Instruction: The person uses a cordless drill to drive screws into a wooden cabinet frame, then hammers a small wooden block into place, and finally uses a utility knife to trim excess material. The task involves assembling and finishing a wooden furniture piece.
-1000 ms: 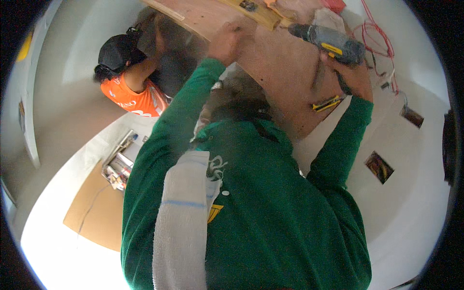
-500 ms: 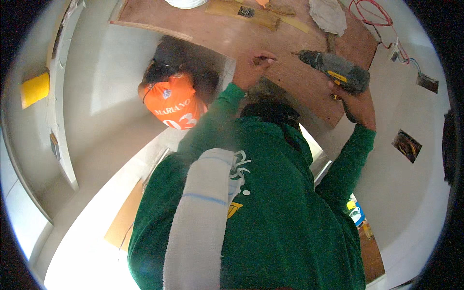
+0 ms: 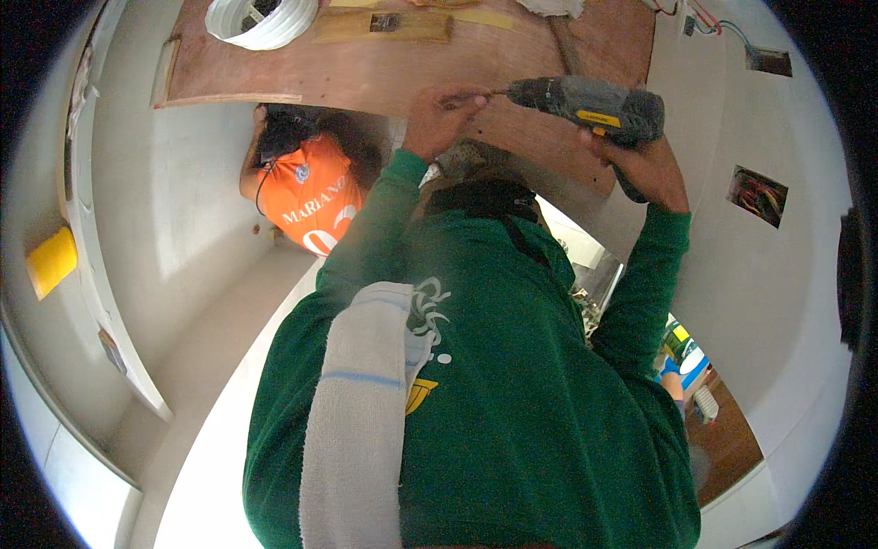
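Observation:
In my right hand is a dark grey and black power drill with a yellow label, gripped by its handle. The drill points left, and its thin bit reaches the fingertips of my left hand. The fingers of that hand are closed in a pinch. Whatever they hold is too small and blurred to make out. Both hands are over a reddish-brown plywood board, near its near edge. A white towel hangs down over my green sweatshirt.
A white round container stands on the board at the far left. Below its edge, a person in an orange shirt crouches to my left. Wires show in an open wall box at right. A yellow object is at far left.
The drill and my left hand have come together, so the bit now meets my left fingertips. The view has shifted, showing more of the white container and less of the board's far side.

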Motion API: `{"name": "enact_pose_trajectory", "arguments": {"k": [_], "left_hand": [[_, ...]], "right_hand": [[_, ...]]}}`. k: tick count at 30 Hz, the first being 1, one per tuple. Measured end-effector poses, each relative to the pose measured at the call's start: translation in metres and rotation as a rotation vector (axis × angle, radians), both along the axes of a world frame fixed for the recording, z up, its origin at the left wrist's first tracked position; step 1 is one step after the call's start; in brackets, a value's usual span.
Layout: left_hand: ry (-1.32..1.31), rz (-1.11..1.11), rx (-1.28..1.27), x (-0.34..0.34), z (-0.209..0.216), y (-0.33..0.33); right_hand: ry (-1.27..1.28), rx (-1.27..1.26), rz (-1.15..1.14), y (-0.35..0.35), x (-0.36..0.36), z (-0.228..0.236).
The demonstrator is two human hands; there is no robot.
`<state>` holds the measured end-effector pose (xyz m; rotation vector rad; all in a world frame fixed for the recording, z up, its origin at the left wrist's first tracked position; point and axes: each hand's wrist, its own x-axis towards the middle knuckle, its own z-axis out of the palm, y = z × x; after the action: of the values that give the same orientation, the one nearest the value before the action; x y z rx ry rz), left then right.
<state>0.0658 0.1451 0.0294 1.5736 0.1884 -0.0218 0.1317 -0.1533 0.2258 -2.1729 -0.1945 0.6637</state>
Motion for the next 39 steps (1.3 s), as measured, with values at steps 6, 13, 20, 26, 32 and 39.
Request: {"name": "enact_pose_trajectory", "arguments": {"k": [6,13,20,26,32,39], "left_hand": [[-0.025,-0.004,0.013,0.001,0.006,-0.007],[0.006,-0.134,0.228,0.008,0.009,-0.008],[-0.243,-0.357,0.427,0.033,-0.014,0.005],[-0.305,-0.368,0.342,0.031,-0.032,0.011],[-0.396,-0.303,0.357,0.031,-0.036,0.013],[-0.362,-0.302,0.369,0.031,-0.038,0.012]], "right_hand": [[-0.155,0.112,0.083,-0.01,0.002,-0.011],[-0.145,0.017,0.175,-0.005,0.016,-0.002],[-0.606,-0.208,0.497,0.026,0.045,0.009],[-0.535,-0.5,0.598,0.06,0.048,-0.004],[-0.531,-0.578,0.569,0.068,0.044,-0.005],[-0.667,-0.487,0.602,0.066,0.049,-0.017]]}}
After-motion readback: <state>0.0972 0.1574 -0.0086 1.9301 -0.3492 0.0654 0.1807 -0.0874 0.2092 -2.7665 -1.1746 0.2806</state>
